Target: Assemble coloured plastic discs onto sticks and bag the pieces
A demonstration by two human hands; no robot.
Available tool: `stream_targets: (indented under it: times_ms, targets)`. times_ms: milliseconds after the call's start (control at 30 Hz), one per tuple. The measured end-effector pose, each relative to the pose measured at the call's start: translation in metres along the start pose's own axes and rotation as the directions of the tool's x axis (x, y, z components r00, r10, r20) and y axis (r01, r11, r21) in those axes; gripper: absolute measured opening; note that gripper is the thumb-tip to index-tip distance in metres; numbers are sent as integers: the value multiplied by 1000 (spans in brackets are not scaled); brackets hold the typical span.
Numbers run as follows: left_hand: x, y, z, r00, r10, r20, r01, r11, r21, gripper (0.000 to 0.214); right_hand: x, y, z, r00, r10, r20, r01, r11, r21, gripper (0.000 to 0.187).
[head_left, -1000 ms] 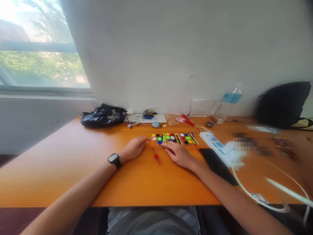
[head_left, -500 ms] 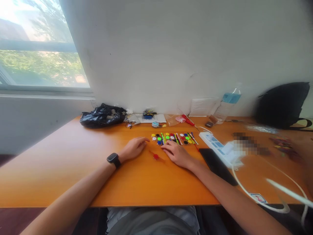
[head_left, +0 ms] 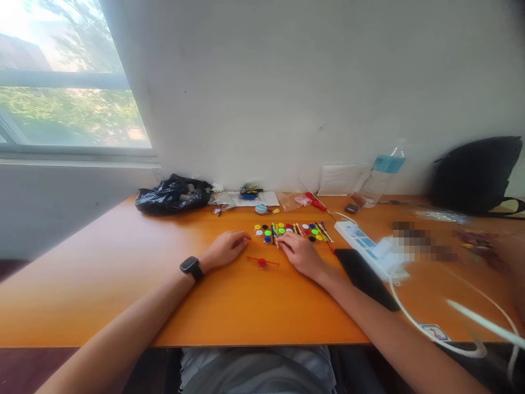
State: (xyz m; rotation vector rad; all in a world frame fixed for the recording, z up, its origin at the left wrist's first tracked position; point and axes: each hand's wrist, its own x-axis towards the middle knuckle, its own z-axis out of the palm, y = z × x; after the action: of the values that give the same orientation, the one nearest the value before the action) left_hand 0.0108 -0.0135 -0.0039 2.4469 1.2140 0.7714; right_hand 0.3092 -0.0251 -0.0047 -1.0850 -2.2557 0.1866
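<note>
My left hand (head_left: 225,250), with a black watch on its wrist, rests on the table with loosely curved fingers and nothing visible in them. My right hand (head_left: 302,253) has its fingers bent together at the near edge of a group of small coloured discs (head_left: 268,233) and thin sticks (head_left: 324,231). Its fingertips touch or lie beside the sticks; what they pinch is too small to make out. Between my hands, nearer to me, lies a red disc (head_left: 261,264) with thin red pieces sticking out on both sides.
Right of the discs lie a white power strip (head_left: 361,249) with cables and a black phone-like slab (head_left: 365,278). Along the wall are a black plastic bag (head_left: 174,196), a red-handled tool (head_left: 315,202), a clear bottle (head_left: 381,178) and a black bag (head_left: 473,178).
My right hand has moved slightly right, away from the red disc. The red pieces beside that disc now stretch out to both left and right. My left hand has stayed in place.
</note>
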Motion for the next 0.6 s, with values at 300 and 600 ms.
stream_targets:
  times_ms: [300,600]
  targets:
    - [0,0,1,1000,-6,3,6,1000,1,31,0,-6,-7,999,50,-15,-50,998,-22,17]
    - [0,1,0,1000,2,6,-2,1000,2,28,-3,-8,-2,967,255,4,-248,947,-206,15]
